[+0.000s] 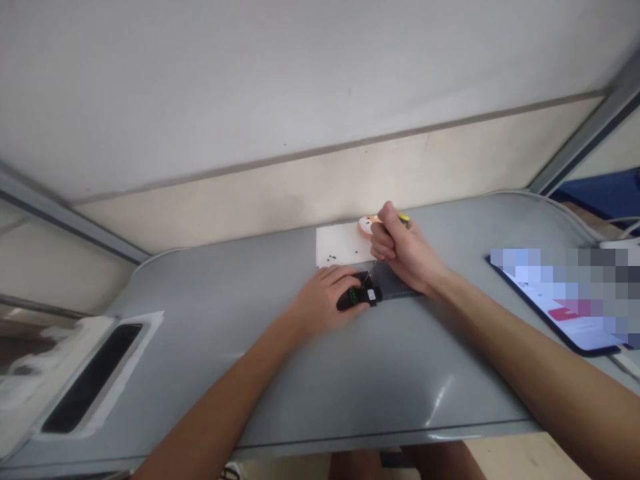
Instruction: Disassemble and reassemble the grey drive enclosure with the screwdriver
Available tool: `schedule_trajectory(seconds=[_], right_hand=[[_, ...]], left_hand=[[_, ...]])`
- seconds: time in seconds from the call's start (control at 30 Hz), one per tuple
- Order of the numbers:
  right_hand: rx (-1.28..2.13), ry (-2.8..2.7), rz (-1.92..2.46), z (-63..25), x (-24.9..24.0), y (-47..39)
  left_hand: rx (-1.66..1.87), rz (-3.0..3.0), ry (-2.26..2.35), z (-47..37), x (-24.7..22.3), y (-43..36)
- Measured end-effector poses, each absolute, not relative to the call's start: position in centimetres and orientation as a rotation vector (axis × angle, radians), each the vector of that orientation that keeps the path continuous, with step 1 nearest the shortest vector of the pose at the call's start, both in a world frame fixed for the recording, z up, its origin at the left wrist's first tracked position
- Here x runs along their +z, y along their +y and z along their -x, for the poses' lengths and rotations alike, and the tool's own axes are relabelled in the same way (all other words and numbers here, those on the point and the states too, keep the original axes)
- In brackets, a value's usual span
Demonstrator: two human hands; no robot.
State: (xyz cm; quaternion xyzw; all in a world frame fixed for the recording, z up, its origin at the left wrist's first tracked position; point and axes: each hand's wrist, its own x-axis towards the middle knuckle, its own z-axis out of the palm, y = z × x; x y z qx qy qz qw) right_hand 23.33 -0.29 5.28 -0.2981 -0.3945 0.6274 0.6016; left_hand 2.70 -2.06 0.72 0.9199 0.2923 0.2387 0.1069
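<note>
My left hand [327, 300] is closed round a small black device [373, 295] with a white label, and a bit of green shows near the fingers. The device lies on the grey table, and a flat dark panel [397, 283] lies at its right side. Above it my right hand [400, 243] is a fist round a screwdriver [404, 218], whose yellow and dark handle end sticks out at the top. Its thin shaft points down to the device; whether the tip touches a screw cannot be made out. Behind, several tiny dark screws [331, 257] lie on a white sheet [337, 239].
An orange-and-white round object [366, 227] sits at the sheet's back edge, partly behind my right hand. A lit tablet [560, 307] lies at the right with a cable. A black phone [93, 377] rests on white material at the left. A wall [280, 193] borders the table's back.
</note>
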Motion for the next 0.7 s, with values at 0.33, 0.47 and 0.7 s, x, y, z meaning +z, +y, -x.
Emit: schedule_trajectory(seconds=[0.33,0.47,0.7], right_hand=[[1.514,-0.869,0.660,-23.70,5.61,-0.29],[1.486,-0.901,0.683,-23.74,5.25,-0.19],[1.555,-0.854,0.687,-23.87,6.18,-0.36]], left_hand=[[0.722,-2.695,0.864,-2.80,0.87,-2.17],[0.705,-2.696,0.868,-2.85,0.94,-2.20],[0.698,-2.694,0.884,-2.90,0.83,-2.13]])
